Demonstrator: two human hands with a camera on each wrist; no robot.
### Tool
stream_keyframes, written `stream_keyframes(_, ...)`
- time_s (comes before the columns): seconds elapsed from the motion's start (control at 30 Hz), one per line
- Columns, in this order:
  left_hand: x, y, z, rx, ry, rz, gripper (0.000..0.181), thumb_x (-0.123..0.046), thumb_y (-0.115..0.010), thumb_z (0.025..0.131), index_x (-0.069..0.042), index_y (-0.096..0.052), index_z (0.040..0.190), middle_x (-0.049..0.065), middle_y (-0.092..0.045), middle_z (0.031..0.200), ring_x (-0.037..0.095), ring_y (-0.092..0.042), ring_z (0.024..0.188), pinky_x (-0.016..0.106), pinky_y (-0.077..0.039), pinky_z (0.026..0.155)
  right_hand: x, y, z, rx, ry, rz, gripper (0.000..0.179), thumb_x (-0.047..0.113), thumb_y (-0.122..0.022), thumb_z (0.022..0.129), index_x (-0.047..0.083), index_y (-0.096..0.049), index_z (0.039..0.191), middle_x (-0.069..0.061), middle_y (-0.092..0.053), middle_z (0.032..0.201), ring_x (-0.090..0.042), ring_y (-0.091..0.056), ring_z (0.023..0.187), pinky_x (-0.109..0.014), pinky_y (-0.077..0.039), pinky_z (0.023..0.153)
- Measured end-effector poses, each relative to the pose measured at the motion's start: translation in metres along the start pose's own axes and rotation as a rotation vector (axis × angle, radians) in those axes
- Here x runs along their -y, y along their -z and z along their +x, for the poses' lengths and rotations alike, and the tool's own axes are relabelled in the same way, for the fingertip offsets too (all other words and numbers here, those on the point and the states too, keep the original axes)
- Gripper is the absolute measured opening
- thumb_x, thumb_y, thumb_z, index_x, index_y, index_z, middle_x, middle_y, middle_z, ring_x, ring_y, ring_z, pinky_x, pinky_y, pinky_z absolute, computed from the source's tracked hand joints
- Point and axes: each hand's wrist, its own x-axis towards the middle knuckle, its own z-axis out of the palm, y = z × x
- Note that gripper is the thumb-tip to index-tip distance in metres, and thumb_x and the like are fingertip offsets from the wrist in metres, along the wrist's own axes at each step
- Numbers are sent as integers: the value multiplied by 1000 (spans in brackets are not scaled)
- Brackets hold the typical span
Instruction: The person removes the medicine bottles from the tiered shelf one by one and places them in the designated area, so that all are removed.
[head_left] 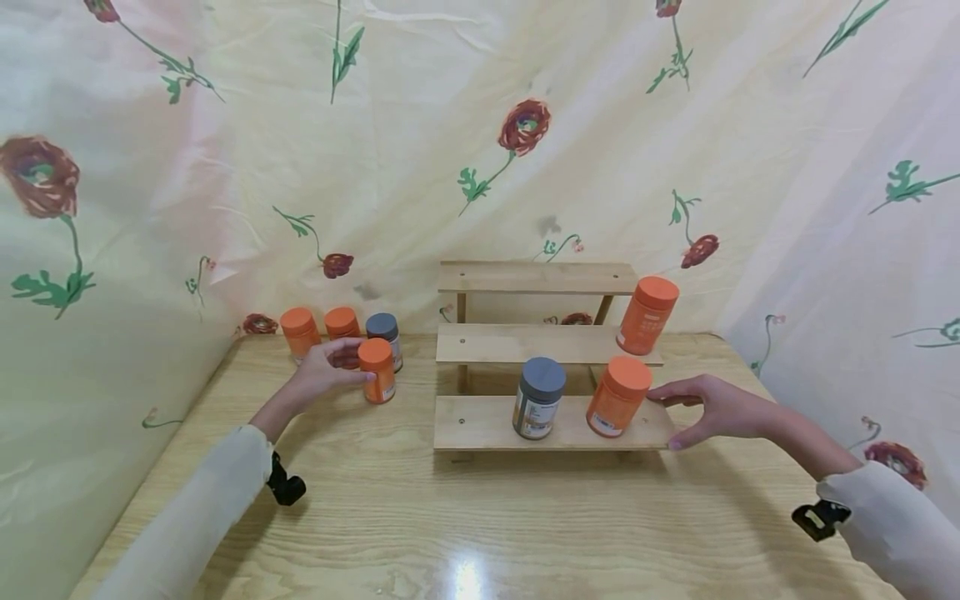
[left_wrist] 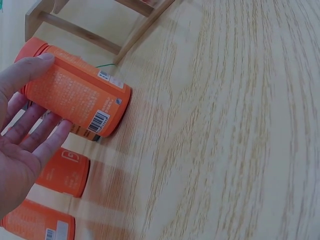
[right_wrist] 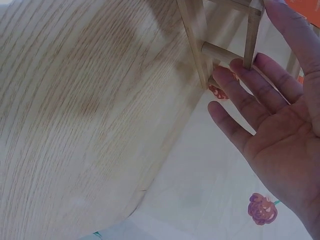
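An orange jar [head_left: 377, 385] with an orange lid is held between the thumb and fingers of my left hand [head_left: 330, 372], at the table's left. In the left wrist view the thumb lies along the upper side of the jar [left_wrist: 75, 90], near its lid. My right hand [head_left: 723, 410] is at the right end of the three-step wooden rack [head_left: 480, 423], thumb by the front edge of the lowest board. The right wrist view has its extended fingers [right_wrist: 270, 92] at the rack's end frame. On the lowest board stand a grey-lidded jar [head_left: 538, 400] and an orange jar [head_left: 617, 398].
Another orange jar [head_left: 648, 317] stands at the right of the middle board. Behind my left hand are two orange jars [head_left: 298, 329] and a grey-lidded jar [head_left: 384, 329] at the table's back. A flower-patterned cloth [head_left: 420, 167] hangs behind the wooden table [head_left: 360, 517].
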Motion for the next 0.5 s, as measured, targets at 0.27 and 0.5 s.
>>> stream_keyframes(0.27, -1, -3, -1, 9, -26, -1, 63, -18, -80, 90, -3, -53, 145, 22, -60, 141, 37, -60, 126, 21, -55, 93, -1, 0, -1, 2, -16, -12, 69, 30, -88, 79, -3, -63, 134, -22, -66, 134, -1, -63, 116, -24, -54, 95)
stream_keyframes(0.5, -2, -3, -1, -3, -15, -12, 65, -17, -80, 89, -2, -52, 145, 23, -58, 143, 38, -59, 128, 21, -55, 94, -2, 1, 0, 14, -32, -25, 70, 33, -88, 79, -3, -63, 134, -20, -66, 135, -14, -67, 118, -26, -55, 96)
